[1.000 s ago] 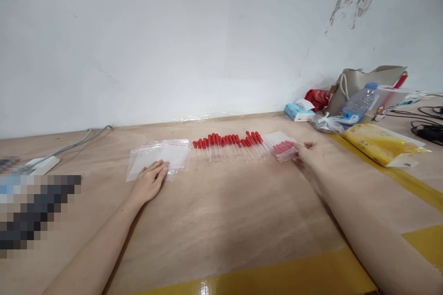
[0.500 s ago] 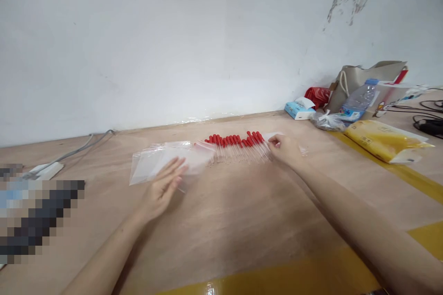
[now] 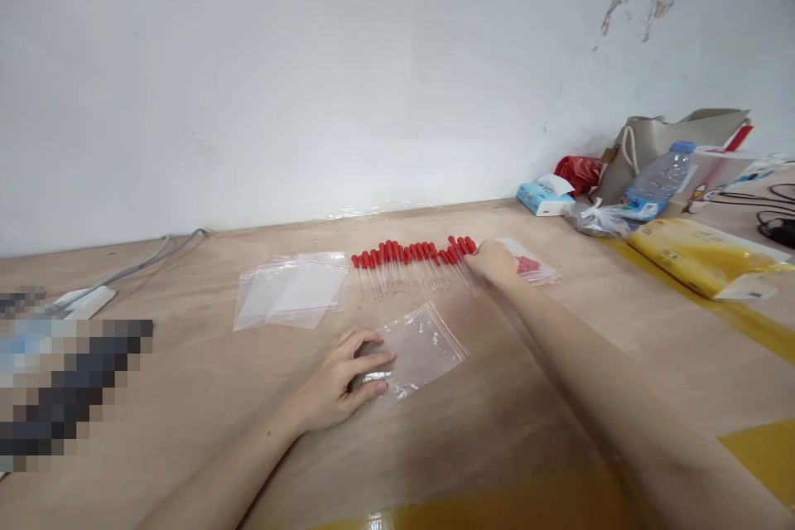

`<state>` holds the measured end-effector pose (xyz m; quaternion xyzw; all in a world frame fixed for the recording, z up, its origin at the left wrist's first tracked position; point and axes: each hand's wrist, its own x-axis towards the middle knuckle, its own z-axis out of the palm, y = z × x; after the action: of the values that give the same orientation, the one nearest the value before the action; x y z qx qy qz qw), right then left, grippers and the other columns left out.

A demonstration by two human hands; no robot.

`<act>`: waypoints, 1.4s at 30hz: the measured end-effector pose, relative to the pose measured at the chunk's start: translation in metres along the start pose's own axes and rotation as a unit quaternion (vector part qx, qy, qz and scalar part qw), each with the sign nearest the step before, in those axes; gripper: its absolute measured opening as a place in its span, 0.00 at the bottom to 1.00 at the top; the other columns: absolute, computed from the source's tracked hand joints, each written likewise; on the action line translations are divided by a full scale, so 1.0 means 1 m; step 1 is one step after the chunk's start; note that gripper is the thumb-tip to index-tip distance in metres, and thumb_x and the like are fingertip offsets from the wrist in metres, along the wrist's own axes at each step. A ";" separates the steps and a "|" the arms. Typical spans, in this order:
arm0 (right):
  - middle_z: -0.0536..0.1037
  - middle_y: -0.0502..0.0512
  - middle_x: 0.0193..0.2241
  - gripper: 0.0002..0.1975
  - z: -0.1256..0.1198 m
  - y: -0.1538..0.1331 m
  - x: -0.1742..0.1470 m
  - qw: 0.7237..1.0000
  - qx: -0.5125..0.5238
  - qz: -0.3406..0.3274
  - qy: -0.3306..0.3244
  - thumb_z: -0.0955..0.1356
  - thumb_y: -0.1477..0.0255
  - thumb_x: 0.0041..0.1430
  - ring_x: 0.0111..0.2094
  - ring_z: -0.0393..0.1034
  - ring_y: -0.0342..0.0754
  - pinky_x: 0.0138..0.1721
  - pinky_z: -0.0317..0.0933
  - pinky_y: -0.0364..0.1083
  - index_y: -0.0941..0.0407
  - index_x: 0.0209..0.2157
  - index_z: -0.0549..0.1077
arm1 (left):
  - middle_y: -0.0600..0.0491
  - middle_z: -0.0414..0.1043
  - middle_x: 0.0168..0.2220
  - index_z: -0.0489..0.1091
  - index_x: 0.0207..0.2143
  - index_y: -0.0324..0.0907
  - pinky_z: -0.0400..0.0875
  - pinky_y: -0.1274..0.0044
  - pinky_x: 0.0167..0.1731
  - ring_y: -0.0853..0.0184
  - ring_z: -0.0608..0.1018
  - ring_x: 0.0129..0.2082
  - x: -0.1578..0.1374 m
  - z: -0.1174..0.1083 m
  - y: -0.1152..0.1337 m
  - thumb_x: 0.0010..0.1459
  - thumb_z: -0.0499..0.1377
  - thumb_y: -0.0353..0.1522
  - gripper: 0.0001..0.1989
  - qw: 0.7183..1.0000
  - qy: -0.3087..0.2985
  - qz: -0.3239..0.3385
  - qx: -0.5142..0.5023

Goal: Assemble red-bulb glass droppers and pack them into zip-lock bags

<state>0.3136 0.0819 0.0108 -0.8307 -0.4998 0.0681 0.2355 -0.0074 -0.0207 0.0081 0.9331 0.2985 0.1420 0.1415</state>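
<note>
My left hand (image 3: 344, 377) lies with fingers spread on the left edge of a clear zip-lock bag (image 3: 426, 352), which is flat on the table. In a row behind it lie several glass droppers (image 3: 410, 265) with red rubber bulbs, their thin stems pointing toward me. At the right end of that row is my right hand (image 3: 493, 261), its fingers bent together against the last droppers. Its fingertips are partly hidden, so what they pinch is unclear. Left of the droppers sits a fanned stack of zip-lock bags (image 3: 289, 294).
Beyond my right hand lies a bag with red pieces (image 3: 531, 263). Farther right are a blue tissue pack (image 3: 545, 199), a plastic bottle (image 3: 662, 178), a yellow tissue pack (image 3: 696, 257) and a paper bag. A power strip (image 3: 84, 302) with a cable sits left, below the wall.
My left hand has moved right and toward me from the stack, and one zip-lock bag now lies under its fingers in front of the droppers. My right hand has shifted slightly left.
</note>
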 end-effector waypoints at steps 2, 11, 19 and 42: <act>0.75 0.67 0.31 0.12 -0.002 -0.002 0.000 1.000 0.017 -0.003 -0.007 0.66 0.68 0.43 0.36 0.70 0.57 0.32 0.60 0.48 0.60 0.30 0.73 | 0.49 0.62 0.50 0.64 0.50 0.50 0.62 0.67 0.49 0.60 0.64 0.51 0.000 -0.002 0.001 0.58 0.52 0.38 0.17 1.000 0.000 0.008 -0.011; 0.70 0.54 0.20 0.13 -0.031 -0.001 -0.031 0.966 0.223 -0.104 -0.080 0.61 0.62 0.53 0.20 0.63 0.42 0.21 0.54 0.42 0.58 0.27 0.66 | 0.56 0.59 0.56 0.53 0.56 0.53 0.43 0.59 0.58 0.63 0.55 0.58 0.003 -0.004 0.003 0.62 0.45 0.34 0.20 0.999 -0.034 0.017 0.019; 0.65 0.41 0.22 0.45 -0.012 0.024 -0.096 0.821 0.547 -0.068 -0.147 0.69 0.68 0.42 0.19 0.64 0.42 0.18 0.62 0.42 0.51 0.55 0.37 | 0.50 0.59 0.55 0.57 0.55 0.50 0.46 0.59 0.56 0.60 0.60 0.55 0.001 -0.001 0.001 0.58 0.51 0.39 0.22 0.999 0.004 0.019 0.031; 0.58 0.41 0.14 0.12 -0.025 0.036 -0.105 0.861 0.317 -0.248 -0.311 0.70 0.66 0.44 0.17 0.50 0.37 0.18 0.44 0.39 0.57 0.27 0.66 | 0.50 0.58 0.55 0.53 0.57 0.49 0.40 0.58 0.56 0.60 0.59 0.56 0.001 0.000 -0.001 0.56 0.51 0.45 0.27 0.999 -0.023 -0.013 0.034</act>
<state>0.2988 -0.0309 0.0032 -0.4956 -0.6882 0.4165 0.3276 -0.0074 -0.0196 0.0076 0.9364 0.3121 0.1087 0.1180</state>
